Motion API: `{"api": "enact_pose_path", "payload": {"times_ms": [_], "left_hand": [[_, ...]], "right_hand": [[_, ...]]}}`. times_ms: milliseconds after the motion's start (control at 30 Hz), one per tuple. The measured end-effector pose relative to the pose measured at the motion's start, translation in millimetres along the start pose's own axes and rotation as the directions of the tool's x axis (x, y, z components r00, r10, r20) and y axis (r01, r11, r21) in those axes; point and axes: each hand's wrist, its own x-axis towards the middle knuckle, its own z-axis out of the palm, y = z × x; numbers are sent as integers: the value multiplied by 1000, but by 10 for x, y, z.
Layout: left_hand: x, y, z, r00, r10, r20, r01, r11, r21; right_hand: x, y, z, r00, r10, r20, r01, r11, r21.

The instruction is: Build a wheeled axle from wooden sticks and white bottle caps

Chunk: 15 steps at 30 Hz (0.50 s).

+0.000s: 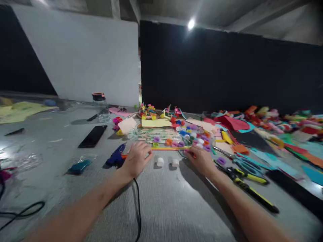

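My left hand [137, 158] rests on the grey table [164, 205] with its fingers curled, right beside a blue glue gun [116, 157]. Whether it grips anything is not visible. My right hand [200, 158] reaches forward and pinches the right end of a thin orange stick [169, 148] that lies across the table. Two small white caps [167, 162] sit between my hands. Beyond the stick lie several coloured rings and bottle caps [191, 136] and pale wooden sticks [156, 133].
A black phone [93, 136] lies to the left, with a jar [100, 102] behind it. Scissors [248, 166], a yellow-black cutter [252, 191] and heaps of coloured paper [264, 127] fill the right. A black cable [137, 208] runs toward me. A blue packet [79, 166] lies left.
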Motion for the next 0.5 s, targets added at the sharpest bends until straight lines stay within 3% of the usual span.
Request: {"api": "enact_pose_path", "payload": {"times_ms": [267, 500], "left_hand": [[8, 123, -11, 982, 173, 78, -168, 984, -60], [0, 134, -20, 979, 203, 6, -202, 975, -91]], "right_hand": [[33, 1, -152, 999, -7, 39, 6, 1000, 26], [669, 6, -284, 978, -22, 209, 34, 998, -54]]}}
